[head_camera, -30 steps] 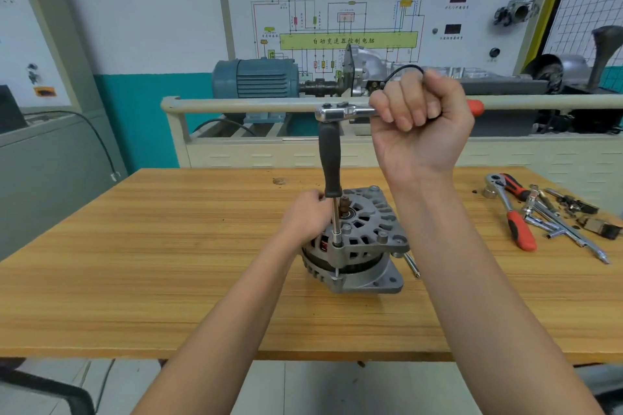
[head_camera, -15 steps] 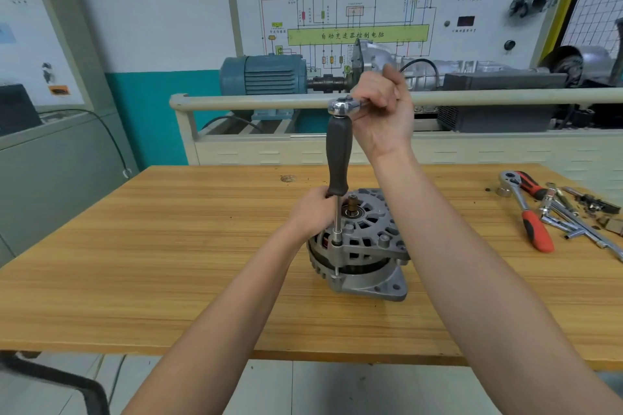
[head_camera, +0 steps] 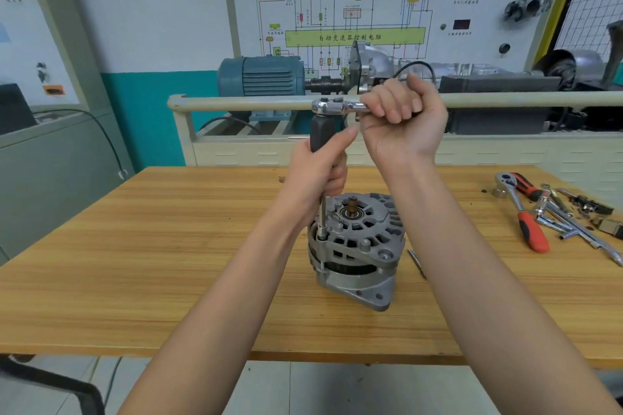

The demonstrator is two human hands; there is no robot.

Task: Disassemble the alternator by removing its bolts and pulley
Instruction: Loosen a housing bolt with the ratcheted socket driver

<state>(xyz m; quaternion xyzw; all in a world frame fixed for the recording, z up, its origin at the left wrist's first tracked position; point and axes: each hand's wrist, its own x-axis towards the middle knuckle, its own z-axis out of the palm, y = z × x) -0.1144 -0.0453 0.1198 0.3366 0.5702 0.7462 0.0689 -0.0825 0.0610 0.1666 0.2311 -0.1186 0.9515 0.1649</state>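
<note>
The left hand [head_camera: 318,175] has come up off the alternator [head_camera: 355,246] since half a second ago and now wraps the black driver handle [head_camera: 318,136], where before it steadied the housing; the right hand [head_camera: 399,118] is clenched round the ratchet [head_camera: 332,107], whose chrome head sits square on top of that handle. The alternator stands on the wooden table [head_camera: 135,263], shaft end up, near the middle and well back from the front edge; the driver's thin shaft [head_camera: 322,216] drops upright to a bolt at the housing's left rim, and whether its tip is fully seated is too small to tell. The step, as I judge it, is loosening that through bolt; keep the shaft plumb with the left hand and press down while the right swings, since nothing now holds the housing and it may twist or tip on its bracket. The swing has open air to the right, but the rail [head_camera: 236,103] behind lies near the ratchet head; a loose long bolt [head_camera: 416,263] lies just right of the housing; spare ratchets and sockets [head_camera: 539,212] are well apart at the right edge.
</note>
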